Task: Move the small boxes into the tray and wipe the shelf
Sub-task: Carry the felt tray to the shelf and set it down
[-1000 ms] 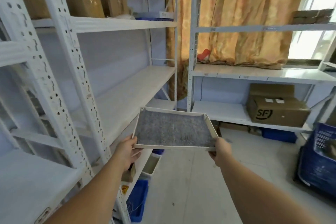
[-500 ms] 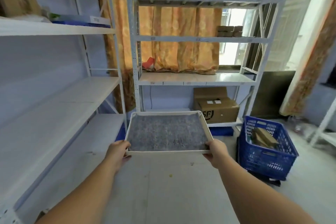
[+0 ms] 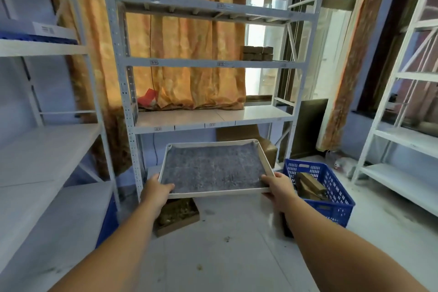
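Note:
I carry a white-rimmed tray (image 3: 262, 157) with a grey lining, level in front of me. My left hand (image 3: 157, 189) grips its near left corner and my right hand (image 3: 277, 186) grips its near right corner. Nothing lies in the tray. Several small brown boxes (image 3: 257, 53) are stacked on the upper shelf (image 3: 203, 63) of the white metal rack straight ahead, at its right end, well above and beyond the tray.
A blue plastic crate (image 3: 331, 201) holding cardboard pieces stands on the floor at right. A flat brown box (image 3: 180, 217) lies on the floor below the tray. White racks line the left (image 3: 47, 149) and right (image 3: 403, 140) sides. An orange curtain (image 3: 184, 38) hangs behind.
My view has swung right from the left rack to face the rack by the window. I have stepped closer to it, with the tray still held in both hands.

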